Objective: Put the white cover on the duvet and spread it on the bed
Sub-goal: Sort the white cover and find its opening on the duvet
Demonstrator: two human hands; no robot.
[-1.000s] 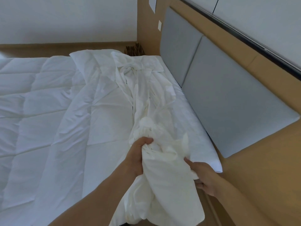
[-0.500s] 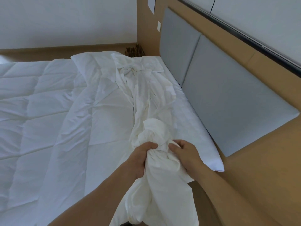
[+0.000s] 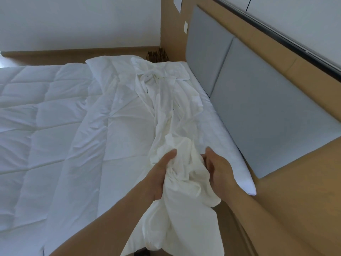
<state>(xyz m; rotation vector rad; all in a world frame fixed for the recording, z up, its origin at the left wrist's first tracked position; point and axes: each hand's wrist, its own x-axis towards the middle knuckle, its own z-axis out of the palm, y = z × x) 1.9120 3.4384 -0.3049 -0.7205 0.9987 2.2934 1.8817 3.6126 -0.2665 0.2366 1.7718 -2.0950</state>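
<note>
Largest item: the white quilted duvet (image 3: 46, 126) lay flat across the left and centre of the frame, covering most of the bed (image 3: 228, 143), whose white-sheeted edge showed bare along the right side.

The grey padded headboard panels (image 3: 267, 117), two of them set edge to edge, ran down the right of the frame and touched that edge of the bed. The tan wooden surround (image 3: 304, 200) framed them and filled the lower right.

The white fabric cover (image 3: 162, 111) was on top of the duvet, not yet around it. One part lay smooth in the centre of the frame. The rest was gathered into a long crumpled rope from upper centre down to lower centre, where it hung off the near edge of the bed.

Your left hand (image 3: 158, 174), lower centre, gripped the bunched cover from its left side. The thumb lay straight up along the fabric and the fingers were wrapped behind it, out of sight. Your right hand (image 3: 219, 169), just beside it, gripped the same bunch from the right, with the fingers curled into the folds and the back of the hand towards the camera. Only the gathered cloth separated the two hands.

Small items, upper centre: a dark brown bundle (image 3: 156, 55) past the far corner of the bed, identity not determined, and a white wall switch plate (image 3: 186, 27) on the wood above it.
</note>
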